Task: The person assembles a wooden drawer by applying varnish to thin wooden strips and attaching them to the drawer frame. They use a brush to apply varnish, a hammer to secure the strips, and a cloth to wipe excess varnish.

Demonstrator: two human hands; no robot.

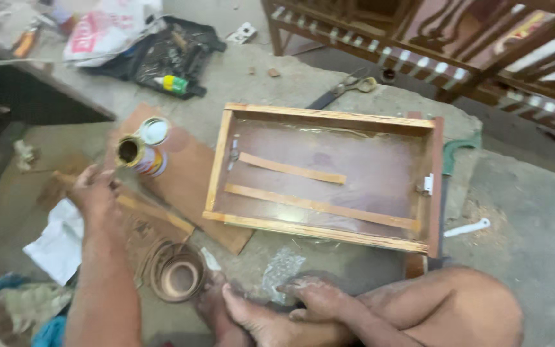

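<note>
A shallow wooden box frame (321,173) lies open on the concrete floor (528,218), two loose wooden strips (292,169) inside. Left of it, an open glue tin (137,154) stands on a plywood sheet (184,177), its round lid (154,131) just behind. The left hand (94,189) rests loosely beside the tin, grasping nothing; the right hand (319,297) lies slack on the foot. A white-and-red bag (104,29) sits far left.
</note>
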